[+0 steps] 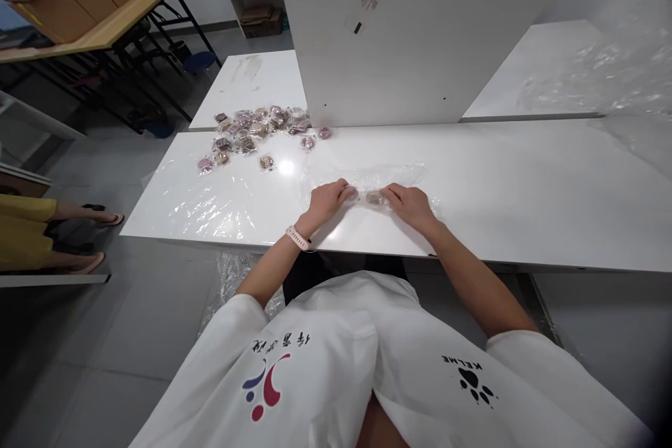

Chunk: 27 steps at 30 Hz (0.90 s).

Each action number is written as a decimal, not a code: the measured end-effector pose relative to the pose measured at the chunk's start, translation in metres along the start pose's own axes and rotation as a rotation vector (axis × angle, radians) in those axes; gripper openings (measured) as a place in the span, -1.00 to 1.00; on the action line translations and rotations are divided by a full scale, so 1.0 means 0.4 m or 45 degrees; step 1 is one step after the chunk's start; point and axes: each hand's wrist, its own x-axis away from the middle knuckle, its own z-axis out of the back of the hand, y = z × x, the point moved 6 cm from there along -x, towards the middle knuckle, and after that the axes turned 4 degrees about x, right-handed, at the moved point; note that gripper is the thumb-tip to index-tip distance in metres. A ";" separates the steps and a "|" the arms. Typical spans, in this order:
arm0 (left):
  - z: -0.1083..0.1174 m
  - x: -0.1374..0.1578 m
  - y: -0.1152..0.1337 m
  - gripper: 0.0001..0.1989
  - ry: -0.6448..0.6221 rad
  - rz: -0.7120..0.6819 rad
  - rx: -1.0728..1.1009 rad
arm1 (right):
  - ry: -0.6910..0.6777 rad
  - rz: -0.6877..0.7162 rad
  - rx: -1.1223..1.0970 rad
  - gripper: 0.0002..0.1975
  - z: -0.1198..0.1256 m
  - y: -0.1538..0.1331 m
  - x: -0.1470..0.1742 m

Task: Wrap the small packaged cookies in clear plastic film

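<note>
My left hand (326, 201), with a pale pink band on its wrist, is closed, its fingertips pinching a small pinkish round item in clear wrapping (351, 193). A similar beige wrapped item (373, 197) lies just to the right, and the closed fingers of my right hand (412, 206) grip its right edge. Both items sit side by side over a crumpled clear plastic sheet (393, 173) on the white table. Fingers partly cover the outer ends of both items, and what is inside the wrapping is too small to make out.
Several similar wrapped items (257, 127) lie in a loose heap at the back left of the white table (504, 189). Clear plastic film (210, 206) covers the left end. A tall white panel (409, 35) stands behind. Another person's legs (78, 213) show at far left.
</note>
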 end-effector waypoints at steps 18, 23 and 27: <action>-0.017 0.206 -0.062 -0.88 0.187 0.784 1.969 | -0.004 0.418 0.223 -0.49 -0.092 -0.088 0.035; -0.004 0.111 -0.101 -0.86 0.238 0.789 1.848 | -0.003 0.424 0.210 -0.49 -0.085 -0.091 0.032; 0.002 0.047 -0.057 -0.72 0.471 0.505 1.280 | 0.009 0.416 0.210 -0.51 -0.088 -0.091 0.033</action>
